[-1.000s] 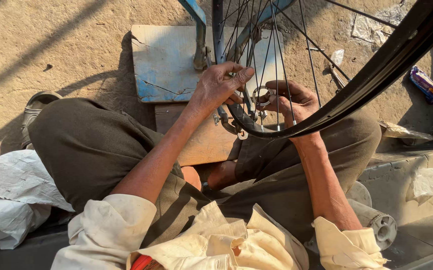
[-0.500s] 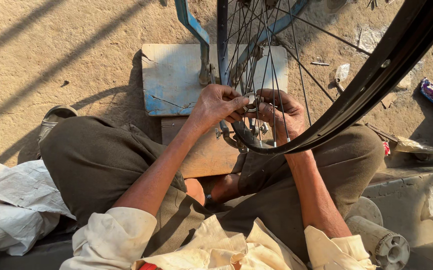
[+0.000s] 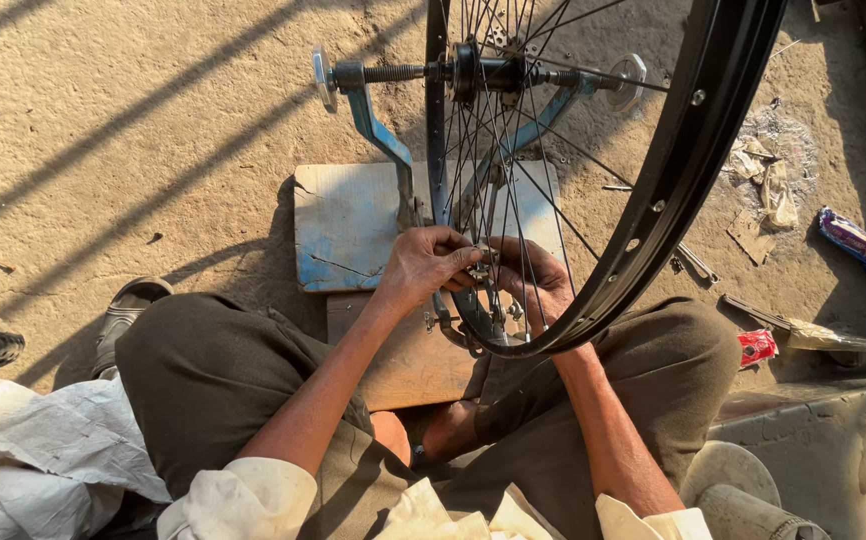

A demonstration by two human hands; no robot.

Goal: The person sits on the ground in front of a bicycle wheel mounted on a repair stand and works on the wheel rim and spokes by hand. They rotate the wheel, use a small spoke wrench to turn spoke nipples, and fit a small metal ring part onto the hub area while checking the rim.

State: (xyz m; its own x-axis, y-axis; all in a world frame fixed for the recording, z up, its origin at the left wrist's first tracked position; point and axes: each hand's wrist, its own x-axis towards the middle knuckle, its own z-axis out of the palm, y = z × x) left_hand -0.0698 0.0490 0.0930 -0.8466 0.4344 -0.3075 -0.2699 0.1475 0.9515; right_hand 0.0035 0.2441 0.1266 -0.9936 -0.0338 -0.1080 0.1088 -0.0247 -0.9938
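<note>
A black bicycle wheel rim with thin metal spokes stands upright in a blue truing stand, its hub on a threaded axle. My left hand reaches in from the left and pinches a small metal tool at a spoke near the rim's low edge. Behind the spokes, my right hand grips the spokes from the other side. Both hands meet just above my lap. What the fingers of my right hand hold is partly hidden by the rim.
The stand rests on a worn blue-painted board over a wooden plank on sandy ground. A sandal lies left. Wrappers and scraps lie right. White sacking is at lower left, a concrete ledge at lower right.
The view has tilted up, so the hub and the stand's arms now show. Both hands stay at the same spot on the spokes, closer together around the small tool.
</note>
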